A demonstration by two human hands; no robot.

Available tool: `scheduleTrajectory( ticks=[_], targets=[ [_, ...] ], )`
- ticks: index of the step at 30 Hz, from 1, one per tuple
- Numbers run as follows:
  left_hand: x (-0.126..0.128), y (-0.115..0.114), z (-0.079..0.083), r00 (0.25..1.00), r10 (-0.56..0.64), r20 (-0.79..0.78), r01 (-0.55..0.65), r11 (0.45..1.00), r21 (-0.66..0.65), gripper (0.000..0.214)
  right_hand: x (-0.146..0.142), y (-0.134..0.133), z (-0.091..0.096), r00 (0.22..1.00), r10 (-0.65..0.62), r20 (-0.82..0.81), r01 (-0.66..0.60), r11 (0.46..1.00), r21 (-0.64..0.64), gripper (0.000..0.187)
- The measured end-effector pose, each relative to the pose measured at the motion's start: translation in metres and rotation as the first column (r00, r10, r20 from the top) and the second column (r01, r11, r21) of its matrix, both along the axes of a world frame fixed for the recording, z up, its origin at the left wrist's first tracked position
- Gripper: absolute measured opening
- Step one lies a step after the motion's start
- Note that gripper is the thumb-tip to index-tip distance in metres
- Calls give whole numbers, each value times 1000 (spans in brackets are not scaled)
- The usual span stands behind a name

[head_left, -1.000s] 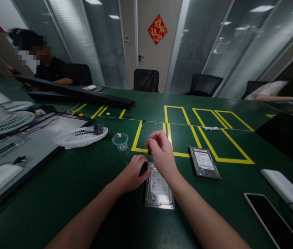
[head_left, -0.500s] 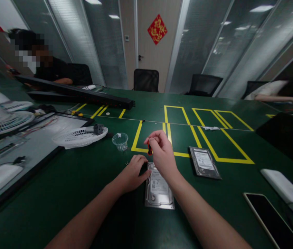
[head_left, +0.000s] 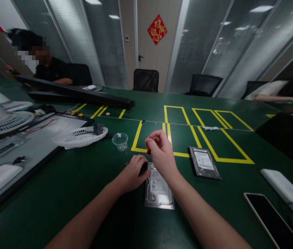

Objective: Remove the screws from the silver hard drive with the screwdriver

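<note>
A silver hard drive [head_left: 159,193] with a white label lies flat on the green table in front of me. My left hand [head_left: 135,173] grips its upper left edge, thumb on the top face and fingers along the side. Above the drive's far end, my right hand [head_left: 161,148] pinches a small red and black screwdriver [head_left: 149,149] held upright. The screwdriver's tip is too small to make out, close to the drive's far left corner. Tiny screws [head_left: 126,163] lie just left of my left hand. A second hard drive [head_left: 204,162] rests to the right.
A clear plastic cup [head_left: 120,141] stands beyond my left hand. White fan guards [head_left: 80,136] and a large panel [head_left: 48,138] occupy the left. A phone [head_left: 271,218] and a white device [head_left: 286,192] lie at right. Yellow tape [head_left: 234,160] marks the table. Two people sit across.
The red and black screwdriver has turned slightly in my right hand's fingers, which have shifted a little. My left hand and the hard drive stay in place.
</note>
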State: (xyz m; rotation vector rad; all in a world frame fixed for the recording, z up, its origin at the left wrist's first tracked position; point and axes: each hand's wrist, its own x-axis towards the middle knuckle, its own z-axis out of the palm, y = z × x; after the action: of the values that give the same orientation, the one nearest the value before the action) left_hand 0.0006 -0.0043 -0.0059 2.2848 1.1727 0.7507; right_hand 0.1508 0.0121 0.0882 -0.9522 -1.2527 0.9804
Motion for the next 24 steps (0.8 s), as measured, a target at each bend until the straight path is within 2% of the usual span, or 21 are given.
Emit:
scheduleTrajectory(
  ticks=[6,12,24],
  targets=[
    [0,0,0,1000,0,-2,0,1000,-2,27,0,-2,4,998,52,-19,-52,999,-3,5],
    [0,0,0,1000,-8,7,8,1000,-1,28,0,0,1,1000,-5,15,5,1000,-10,6],
    [0,0,0,1000,-2,-7,2,1000,3,27,1,-1,1,1000,13,-3,-13,1000,-5,4]
  ],
)
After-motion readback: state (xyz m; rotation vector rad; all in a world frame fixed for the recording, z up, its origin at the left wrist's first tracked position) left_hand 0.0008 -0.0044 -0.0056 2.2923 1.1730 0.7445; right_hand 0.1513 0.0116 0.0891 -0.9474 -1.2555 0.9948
